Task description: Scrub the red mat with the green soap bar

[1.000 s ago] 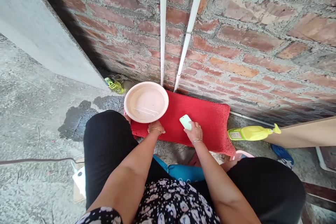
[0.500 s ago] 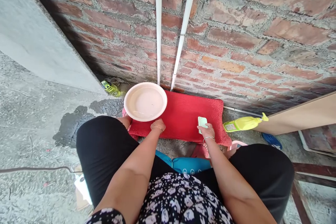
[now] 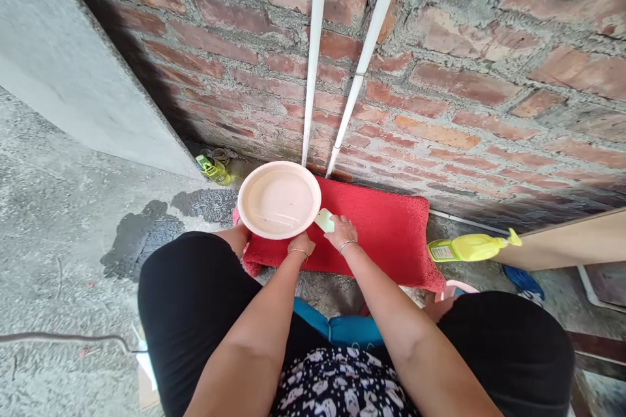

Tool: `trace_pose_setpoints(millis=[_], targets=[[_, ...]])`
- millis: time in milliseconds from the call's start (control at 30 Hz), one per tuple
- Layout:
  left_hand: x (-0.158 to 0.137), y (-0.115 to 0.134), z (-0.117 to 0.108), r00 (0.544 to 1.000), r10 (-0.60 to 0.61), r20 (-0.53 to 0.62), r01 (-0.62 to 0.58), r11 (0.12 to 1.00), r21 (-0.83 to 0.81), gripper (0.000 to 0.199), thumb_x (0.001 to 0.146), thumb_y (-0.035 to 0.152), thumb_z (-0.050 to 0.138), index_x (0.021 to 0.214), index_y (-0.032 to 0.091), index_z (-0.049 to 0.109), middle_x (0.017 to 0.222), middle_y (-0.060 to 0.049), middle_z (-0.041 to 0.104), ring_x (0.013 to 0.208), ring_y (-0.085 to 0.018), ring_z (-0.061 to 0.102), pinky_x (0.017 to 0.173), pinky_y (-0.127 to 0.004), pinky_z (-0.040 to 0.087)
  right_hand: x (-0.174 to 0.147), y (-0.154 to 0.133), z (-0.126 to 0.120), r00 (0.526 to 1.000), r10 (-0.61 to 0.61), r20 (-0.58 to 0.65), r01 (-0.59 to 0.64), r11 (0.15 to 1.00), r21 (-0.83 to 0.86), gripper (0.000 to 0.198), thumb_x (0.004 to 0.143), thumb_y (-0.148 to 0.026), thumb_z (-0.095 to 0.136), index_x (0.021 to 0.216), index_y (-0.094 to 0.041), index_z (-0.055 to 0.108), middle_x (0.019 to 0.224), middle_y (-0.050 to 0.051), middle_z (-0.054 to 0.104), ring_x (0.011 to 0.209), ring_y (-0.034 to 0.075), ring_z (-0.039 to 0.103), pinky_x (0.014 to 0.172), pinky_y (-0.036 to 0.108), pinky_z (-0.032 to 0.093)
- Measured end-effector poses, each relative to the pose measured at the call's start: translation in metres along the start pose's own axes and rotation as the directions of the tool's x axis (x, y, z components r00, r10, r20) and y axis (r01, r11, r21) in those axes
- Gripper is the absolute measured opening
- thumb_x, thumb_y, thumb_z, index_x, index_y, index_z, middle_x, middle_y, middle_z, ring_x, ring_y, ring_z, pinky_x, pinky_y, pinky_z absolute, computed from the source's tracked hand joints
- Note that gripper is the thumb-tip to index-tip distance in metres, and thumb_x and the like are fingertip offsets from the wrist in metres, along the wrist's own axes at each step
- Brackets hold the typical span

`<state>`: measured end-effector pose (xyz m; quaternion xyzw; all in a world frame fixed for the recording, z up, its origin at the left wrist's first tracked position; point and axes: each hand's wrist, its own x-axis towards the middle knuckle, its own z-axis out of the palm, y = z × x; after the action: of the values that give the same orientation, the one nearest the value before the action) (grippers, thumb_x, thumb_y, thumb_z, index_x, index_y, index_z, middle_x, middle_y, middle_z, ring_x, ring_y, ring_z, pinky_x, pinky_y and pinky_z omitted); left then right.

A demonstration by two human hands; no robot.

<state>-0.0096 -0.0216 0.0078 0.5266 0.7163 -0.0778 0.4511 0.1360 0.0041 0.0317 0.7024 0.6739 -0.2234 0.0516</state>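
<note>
A round, pale pink basin (image 3: 259, 225) with water in it stands at the left end of a bench-like surface covered with a red towel (image 3: 376, 221). My left hand (image 3: 300, 245) is closed against the towel, just below the basin's near rim. Its fingertips are hidden, and what they hold, if anything, cannot be seen. My right hand (image 3: 342, 232) grips a flat, pale green phone case (image 3: 325, 220) close to the basin's right rim, above the towel. Each wrist wears a thin bracelet.
A yellow spray bottle (image 3: 469, 247) lies at the towel's right end. A yellow-green bottle (image 3: 214, 169) is beyond the basin at left. Two white pipes (image 3: 313, 65) run up the brick wall (image 3: 440, 98) behind. A wet patch (image 3: 141, 238) marks the concrete floor at left.
My right hand has carried the phone case left across the towel, up to the basin's side. My left hand remains by the near rim. The camera view has shifted slightly.
</note>
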Motion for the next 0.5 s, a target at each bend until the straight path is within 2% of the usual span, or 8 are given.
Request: trace_pose_setpoints(millis=[100, 233, 300, 400, 467, 500], targets=[[0.004, 0.003, 0.003, 0.999, -0.036, -0.016, 0.036, 0.999, 0.001, 0.05, 0.075, 0.027, 0.056, 0.123, 0.014, 0.049, 0.126, -0.018, 0.057, 0.113, -0.03, 0.055, 0.089, -0.038, 0.044, 0.001, 0.013, 0.002, 1.0, 0.025, 0.019, -0.025, 1.0, -0.008, 0.057, 0.068, -0.04, 0.069, 0.12, -0.029, 0.05, 0.112, 0.006, 0.051, 0.103, 0.023, 0.051, 0.085, 0.033, 0.038], [0.006, 0.007, 0.007, 0.995, -0.089, -0.045, 0.091, 0.995, 0.029, 0.045, 0.077, 0.021, 0.051, 0.122, 0.017, 0.051, 0.125, -0.016, 0.058, 0.114, -0.029, 0.055, 0.091, -0.038, 0.044, -0.015, 0.074, -0.002, 0.979, 0.202, 0.023, -0.203, 0.978, 0.04, 0.059, 0.07, -0.044, 0.066, 0.123, -0.03, 0.047, 0.113, 0.005, 0.051, 0.101, 0.021, 0.053, 0.085, 0.032, 0.039], [0.006, 0.009, 0.008, 0.994, -0.093, -0.063, 0.095, 0.995, 0.04, 0.045, 0.078, 0.02, 0.049, 0.123, 0.015, 0.051, 0.125, -0.017, 0.058, 0.114, -0.029, 0.055, 0.09, -0.038, 0.044, -0.029, 0.114, -0.006, 0.939, 0.344, 0.005, -0.343, 0.935, 0.092, 0.06, 0.07, -0.046, 0.064, 0.125, -0.029, 0.045, 0.115, 0.006, 0.051, 0.101, 0.022, 0.055, 0.084, 0.032, 0.04], [0.004, 0.013, 0.009, 0.993, -0.092, -0.08, 0.096, 0.994, 0.058, 0.044, 0.078, 0.018, 0.048, 0.122, 0.013, 0.051, 0.125, -0.018, 0.057, 0.115, -0.029, 0.055, 0.089, -0.038, 0.045, -0.056, 0.167, -0.01, 0.827, 0.563, 0.004, -0.552, 0.81, 0.199, 0.065, 0.071, -0.05, 0.062, 0.128, -0.025, 0.041, 0.118, 0.01, 0.051, 0.103, 0.025, 0.056, 0.082, 0.034, 0.042], [0.001, 0.018, 0.012, 0.994, -0.074, -0.084, 0.079, 0.995, 0.066, 0.041, 0.078, 0.017, 0.049, 0.119, 0.014, 0.053, 0.124, -0.018, 0.058, 0.115, -0.029, 0.055, 0.089, -0.038, 0.045, -0.073, 0.19, -0.009, 0.775, 0.631, 0.018, -0.611, 0.742, 0.277, 0.068, 0.072, -0.05, 0.061, 0.129, -0.021, 0.039, 0.118, 0.014, 0.053, 0.104, 0.027, 0.056, 0.081, 0.035, 0.043], [-0.001, 0.022, 0.014, 0.995, -0.055, -0.082, 0.061, 0.996, 0.067, 0.039, 0.077, 0.016, 0.05, 0.117, 0.015, 0.054, 0.123, -0.018, 0.058, 0.115, -0.028, 0.055, 0.09, -0.037, 0.045, -0.08, 0.196, -0.008, 0.771, 0.637, 0.02, -0.609, 0.727, 0.318, 0.068, 0.071, -0.049, 0.061, 0.128, -0.019, 0.039, 0.117, 0.015, 0.053, 0.104, 0.028, 0.056, 0.081, 0.035, 0.043]])
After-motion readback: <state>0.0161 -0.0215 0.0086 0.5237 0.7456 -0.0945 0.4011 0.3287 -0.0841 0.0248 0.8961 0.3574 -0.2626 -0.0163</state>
